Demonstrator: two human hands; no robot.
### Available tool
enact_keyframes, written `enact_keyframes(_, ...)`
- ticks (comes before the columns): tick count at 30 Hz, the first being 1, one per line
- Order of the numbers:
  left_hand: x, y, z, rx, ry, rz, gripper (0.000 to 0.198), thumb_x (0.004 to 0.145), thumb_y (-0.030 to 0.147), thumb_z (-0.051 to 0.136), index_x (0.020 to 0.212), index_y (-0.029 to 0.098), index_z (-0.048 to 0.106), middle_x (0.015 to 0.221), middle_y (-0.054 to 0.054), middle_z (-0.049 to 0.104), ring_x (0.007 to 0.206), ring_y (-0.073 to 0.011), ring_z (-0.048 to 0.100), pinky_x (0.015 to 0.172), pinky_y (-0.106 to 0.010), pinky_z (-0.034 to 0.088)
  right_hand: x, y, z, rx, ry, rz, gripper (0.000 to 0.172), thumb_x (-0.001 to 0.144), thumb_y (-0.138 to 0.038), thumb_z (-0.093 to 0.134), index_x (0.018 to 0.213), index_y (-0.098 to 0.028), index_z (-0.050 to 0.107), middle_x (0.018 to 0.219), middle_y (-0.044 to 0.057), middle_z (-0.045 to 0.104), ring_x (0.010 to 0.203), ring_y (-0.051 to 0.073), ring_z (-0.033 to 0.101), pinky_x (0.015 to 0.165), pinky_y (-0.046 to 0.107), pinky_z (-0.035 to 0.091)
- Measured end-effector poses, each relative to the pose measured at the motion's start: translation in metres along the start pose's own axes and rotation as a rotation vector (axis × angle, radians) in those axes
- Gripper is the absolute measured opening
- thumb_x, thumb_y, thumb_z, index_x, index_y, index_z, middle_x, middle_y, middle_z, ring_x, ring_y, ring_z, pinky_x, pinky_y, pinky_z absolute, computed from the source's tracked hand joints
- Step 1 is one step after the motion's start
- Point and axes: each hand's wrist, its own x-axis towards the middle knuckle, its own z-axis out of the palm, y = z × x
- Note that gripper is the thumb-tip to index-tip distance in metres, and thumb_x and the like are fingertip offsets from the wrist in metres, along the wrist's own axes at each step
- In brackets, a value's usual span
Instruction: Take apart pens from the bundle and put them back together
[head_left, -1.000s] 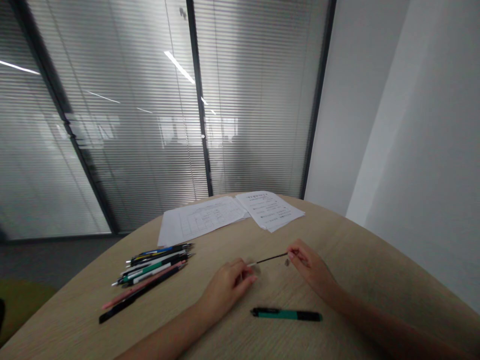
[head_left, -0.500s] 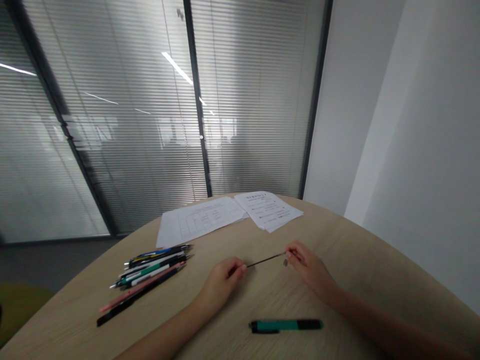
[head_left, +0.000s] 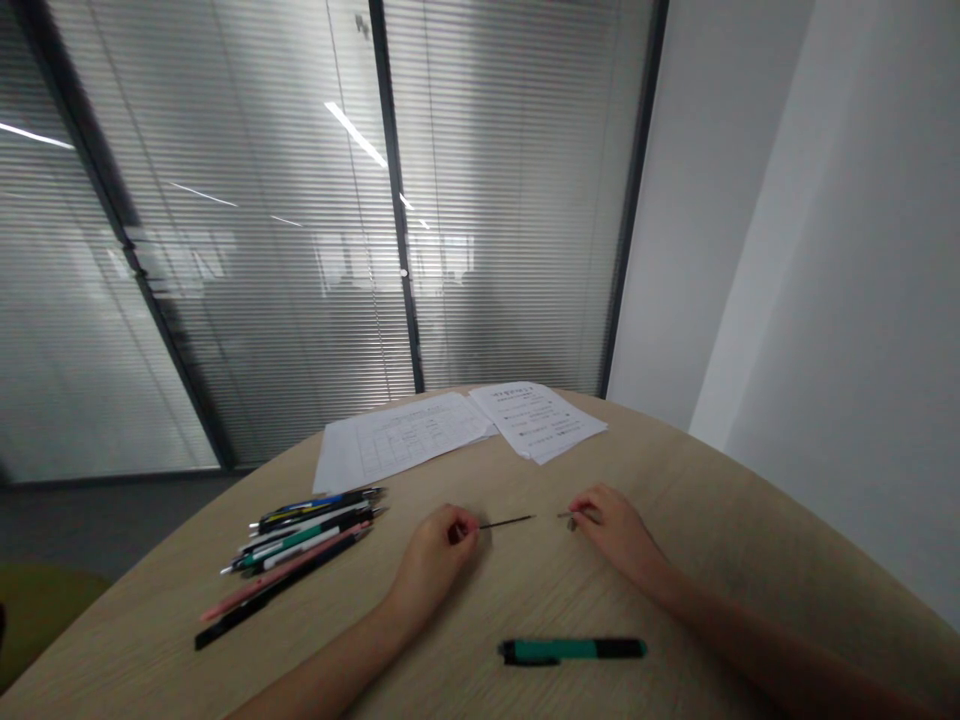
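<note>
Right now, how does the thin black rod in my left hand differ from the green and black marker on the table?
The thin black rod is far slimmer than the green and black marker. The rod is plain black; the marker has a green body and black ends. The rod is pinched in your left hand; the marker lies on the wooden table, untouched. Both are long, straight and point sideways.

Desk (head_left: 525, 590) surface runs open between the left hand (head_left: 435, 560) and right hand (head_left: 615, 530), crossed by a thin black refill (head_left: 506, 522). Obstacles: pile of pens (head_left: 292, 560) leftward, green marker (head_left: 570, 650) nearward, loose papers (head_left: 457, 425) farther out.
</note>
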Motion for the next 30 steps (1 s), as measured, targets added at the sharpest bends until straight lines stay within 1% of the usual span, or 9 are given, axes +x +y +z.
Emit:
enact_keyframes(5, -0.001, -0.001, -0.001, 0.138, -0.005, 0.094, 0.010, 0.061, 0.012, 0.050, 0.060, 0.016, 0.058, 0.068, -0.001, 0.051, 0.060, -0.0152, 0.050, 0.057, -0.026, 0.038, 0.000, 0.002, 0.000, -0.019, -0.025, -0.018, 0.011, 0.073, -0.018, 0.051, 0.068, -0.021, 0.061, 0.078, 0.005, 0.060, 0.078, 0.019, 0.055, 0.074, 0.035, 0.041)
enact_keyframes(11, -0.001, -0.004, -0.001, 0.207, 0.009, 0.155, 0.014, 0.061, 0.009, 0.051, 0.070, 0.016, 0.059, 0.085, -0.005, 0.053, 0.081, -0.0204, 0.052, 0.074, -0.033, 0.041, 0.000, 0.003, 0.002, 0.052, 0.012, 0.037, 0.014, 0.073, -0.016, 0.048, 0.078, -0.020, 0.061, 0.083, 0.005, 0.061, 0.082, 0.020, 0.055, 0.077, 0.035, 0.042)
enact_keyframes(13, -0.001, -0.003, -0.001, 0.207, 0.004, 0.173, 0.015, 0.063, 0.008, 0.050, 0.072, 0.016, 0.058, 0.085, -0.006, 0.053, 0.080, -0.0198, 0.052, 0.073, -0.032, 0.041, 0.001, 0.002, 0.003, 0.085, 0.025, 0.062, 0.017, 0.073, -0.015, 0.045, 0.079, -0.019, 0.060, 0.083, 0.006, 0.061, 0.081, 0.019, 0.056, 0.077, 0.035, 0.042)
enact_keyframes(15, -0.002, 0.000, -0.001, 0.232, -0.036, 0.215, 0.012, 0.065, 0.007, 0.047, 0.068, 0.016, 0.055, 0.078, -0.004, 0.053, 0.076, -0.0188, 0.052, 0.068, -0.030, 0.042, 0.001, 0.001, 0.003, 0.114, 0.040, 0.084, 0.019, 0.073, -0.015, 0.043, 0.081, -0.018, 0.060, 0.084, 0.007, 0.061, 0.081, 0.020, 0.056, 0.077, 0.035, 0.043)
enact_keyframes(18, -0.010, 0.008, 0.000, 0.341, -0.116, 0.380, 0.013, 0.068, 0.006, 0.044, 0.066, 0.017, 0.052, 0.069, -0.003, 0.053, 0.070, -0.0177, 0.051, 0.065, -0.029, 0.040, 0.001, -0.001, 0.002, 0.129, 0.074, 0.094, 0.020, 0.072, -0.015, 0.042, 0.081, -0.018, 0.059, 0.084, 0.007, 0.061, 0.081, 0.020, 0.057, 0.076, 0.034, 0.044)
enact_keyframes(21, -0.024, 0.018, 0.000, 0.459, -0.204, 0.691, 0.016, 0.076, 0.009, 0.039, 0.073, 0.017, 0.052, 0.072, -0.004, 0.055, 0.070, -0.0174, 0.049, 0.066, -0.030, 0.038, 0.001, -0.004, -0.001, 0.115, 0.108, 0.038, 0.020, 0.072, -0.017, 0.041, 0.082, -0.019, 0.058, 0.085, 0.007, 0.061, 0.082, 0.020, 0.056, 0.077, 0.034, 0.043)
enact_keyframes(24, -0.037, 0.027, 0.001, 0.522, -0.347, 0.955, 0.014, 0.081, 0.023, 0.041, 0.076, 0.017, 0.053, 0.073, -0.004, 0.056, 0.069, -0.0177, 0.048, 0.067, -0.032, 0.037, -0.002, -0.011, -0.005, 0.109, 0.163, -0.006, 0.022, 0.076, -0.021, 0.039, 0.091, -0.018, 0.055, 0.086, 0.007, 0.061, 0.084, 0.021, 0.055, 0.078, 0.036, 0.043)
enact_keyframes(27, -0.043, 0.032, 0.003, 0.588, -0.394, 1.057, 0.024, 0.075, 0.040, 0.050, 0.069, 0.018, 0.052, 0.069, -0.004, 0.055, 0.065, -0.0182, 0.047, 0.065, -0.032, 0.036, -0.007, -0.020, -0.009, 0.102, 0.204, -0.060, 0.024, 0.079, -0.025, 0.039, 0.098, -0.019, 0.051, 0.087, 0.007, 0.060, 0.084, 0.021, 0.055, 0.078, 0.038, 0.042)
enact_keyframes(30, -0.044, 0.032, 0.004, 0.617, -0.397, 1.057, 0.021, 0.075, 0.036, 0.053, 0.065, 0.018, 0.051, 0.066, -0.003, 0.054, 0.063, -0.0173, 0.047, 0.060, -0.031, 0.035, -0.013, -0.028, -0.013, 0.079, 0.198, -0.206, 0.018, 0.081, -0.023, 0.038, 0.093, -0.020, 0.051, 0.086, 0.006, 0.060, 0.083, 0.020, 0.055, 0.076, 0.036, 0.042)
